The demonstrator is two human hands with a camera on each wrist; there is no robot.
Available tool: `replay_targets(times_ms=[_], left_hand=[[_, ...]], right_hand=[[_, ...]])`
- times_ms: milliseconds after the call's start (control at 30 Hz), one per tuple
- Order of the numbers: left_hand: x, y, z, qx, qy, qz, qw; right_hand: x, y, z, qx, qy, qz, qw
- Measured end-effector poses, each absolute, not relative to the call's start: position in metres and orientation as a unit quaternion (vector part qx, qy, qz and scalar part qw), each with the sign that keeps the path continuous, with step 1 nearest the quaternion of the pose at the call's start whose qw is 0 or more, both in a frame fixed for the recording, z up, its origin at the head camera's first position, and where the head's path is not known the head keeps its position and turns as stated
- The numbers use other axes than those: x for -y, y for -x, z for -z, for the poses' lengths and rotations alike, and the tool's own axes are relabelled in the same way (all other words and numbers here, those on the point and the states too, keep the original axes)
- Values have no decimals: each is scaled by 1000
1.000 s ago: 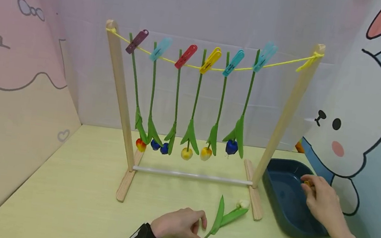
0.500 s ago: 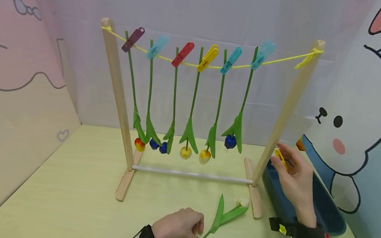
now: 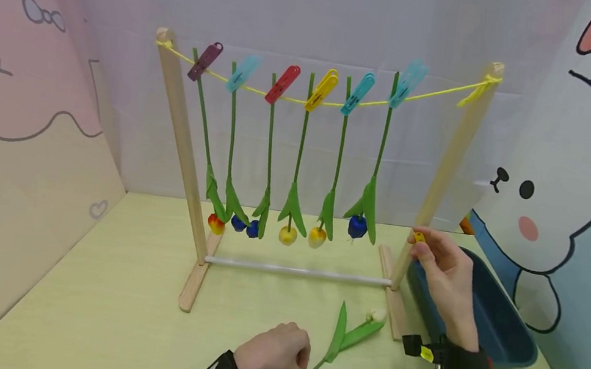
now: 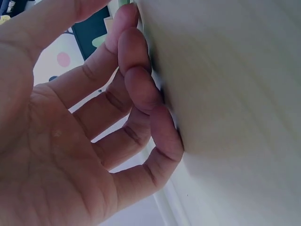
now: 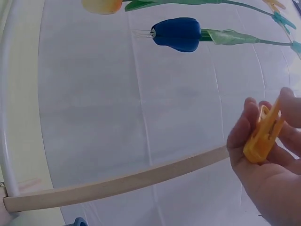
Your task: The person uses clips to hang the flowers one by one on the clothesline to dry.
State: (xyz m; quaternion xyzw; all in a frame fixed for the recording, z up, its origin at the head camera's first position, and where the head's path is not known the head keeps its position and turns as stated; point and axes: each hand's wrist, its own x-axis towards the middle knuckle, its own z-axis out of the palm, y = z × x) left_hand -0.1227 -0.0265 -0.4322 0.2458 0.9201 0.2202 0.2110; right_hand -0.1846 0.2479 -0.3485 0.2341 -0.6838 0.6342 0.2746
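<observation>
My left hand point(image 3: 274, 354) rests at the table's front, thumb and index finger pinching the green stem of a white artificial tulip point(image 3: 338, 334) that lies on the table. In the left wrist view, its curled fingers point(image 4: 134, 87) touch the tabletop, and a bit of green shows at the fingertips. A yellow clothespin point(image 5: 263, 136) is held by my right hand point(image 3: 444, 283) beside the rack's right post point(image 3: 451, 154). Above, a yellow cord point(image 3: 445, 93) carries several clothespins, each with an upside-down tulip; the blue tulip point(image 3: 357, 226) hangs nearest that hand.
Behind the right forearm stands a dark blue basin point(image 3: 509, 334). The wooden rack has two feet, the left foot point(image 3: 194, 289) and the right foot point(image 3: 396, 314), joined by a white crossbar point(image 3: 296, 271). A light curtain point(image 3: 294, 12) hangs behind.
My right hand has come out of the basin with the yellow clothespin and moved left to the right post. The left hand's index finger has drawn in toward the thumb on the stem.
</observation>
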Motion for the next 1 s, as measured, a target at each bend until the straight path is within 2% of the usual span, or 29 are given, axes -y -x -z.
replay_targets(times_ms=[200, 467, 1000], left_hand=[[29, 123, 429, -916, -265, -224, 200], [32, 124, 428, -916, -269, -216, 203], [33, 123, 430, -924, -278, -201, 171]], right_hand=[[-248, 182, 345, 638, -196, -692, 274], [-247, 182, 345, 650, -138, -695, 276], [-246, 183, 344, 642, -131, -700, 285]])
